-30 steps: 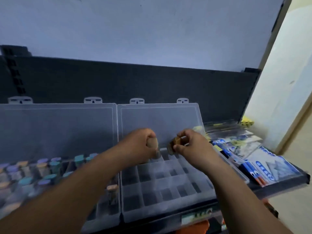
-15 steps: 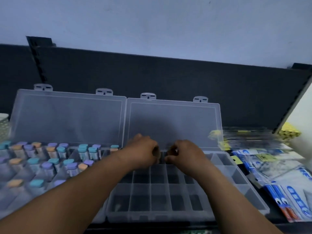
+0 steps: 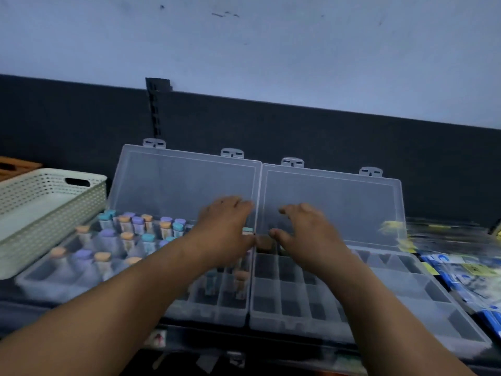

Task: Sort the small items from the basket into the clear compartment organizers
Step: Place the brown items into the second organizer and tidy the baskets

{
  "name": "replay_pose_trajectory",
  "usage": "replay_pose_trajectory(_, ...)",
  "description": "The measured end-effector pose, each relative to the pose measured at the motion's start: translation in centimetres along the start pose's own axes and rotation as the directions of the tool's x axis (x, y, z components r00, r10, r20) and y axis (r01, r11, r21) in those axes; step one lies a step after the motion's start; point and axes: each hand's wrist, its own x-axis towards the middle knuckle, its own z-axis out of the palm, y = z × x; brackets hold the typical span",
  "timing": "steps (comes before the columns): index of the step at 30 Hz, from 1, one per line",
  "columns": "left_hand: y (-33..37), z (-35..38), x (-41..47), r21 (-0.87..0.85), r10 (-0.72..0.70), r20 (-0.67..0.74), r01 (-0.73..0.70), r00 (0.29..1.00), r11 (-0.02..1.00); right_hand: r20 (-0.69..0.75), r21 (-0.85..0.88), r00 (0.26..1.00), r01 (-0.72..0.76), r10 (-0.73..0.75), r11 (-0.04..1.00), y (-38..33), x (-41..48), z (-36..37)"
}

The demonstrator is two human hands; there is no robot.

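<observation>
Two clear compartment organizers stand side by side with lids raised. The left organizer holds several small vials with blue, purple and orange caps. The right organizer has a small brown-capped vial in its back-left compartment; its other compartments look bare. My left hand hovers over the seam between the two boxes, fingers relaxed and holding nothing. My right hand hovers just right of that vial, fingers loosely spread, apart from it. A pale perforated basket sits at the far left.
Blue and yellow packets lie on the shelf to the right of the organizers. A dark back panel with a slotted upright rises behind the lids. The shelf's front edge runs just below the boxes.
Both hands held small vials over the right organizer, lowered them to its back row, and now lift away with fingers spread. A vial stands in the back-left compartment. The view swung left, showing the basket.
</observation>
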Motion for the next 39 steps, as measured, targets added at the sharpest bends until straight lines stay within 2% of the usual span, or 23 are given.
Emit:
replay_pose_trajectory(5,-8.1,-4.2,-6.5,0.153,-0.127,-0.126,0.146,0.984,0.977,0.022,-0.032,0.985,0.169,-0.168,0.985,-9.5,-0.7,1.8)
replay_pose_trajectory(12,-19.3,-9.9,-18.2,0.263,-0.291,-0.178,0.331,0.94,0.906,0.087,-0.039,0.938,0.341,-0.337,0.939,-22.8,-2.6,5.8)
replay_pose_trajectory(17,-26.0,-13.1,-26.7,0.288,-0.399,-0.198,0.442,0.895,0.849,0.063,-0.009,0.892,0.448,-0.447,0.894,-31.9,-4.2,8.9)
replay_pose_trajectory(23,-32.9,-16.3,-34.2,0.26,-0.524,-0.216,0.565,0.824,0.783,0.121,0.012,0.815,0.569,-0.566,0.822,-41.8,-5.0,11.1)
replay_pose_trajectory(30,-40.3,-18.1,-38.0,0.222,-0.625,-0.265,0.677,0.735,0.702,0.146,0.102,0.737,0.652,-0.66,0.751,-51.2,-2.7,13.7)
replay_pose_trajectory(39,-51.5,-21.6,-35.5,0.164,-0.689,-0.286,0.742,0.666,0.65,0.161,0.19,0.671,0.698,-0.724,0.69,-61.9,5.5,17.8)
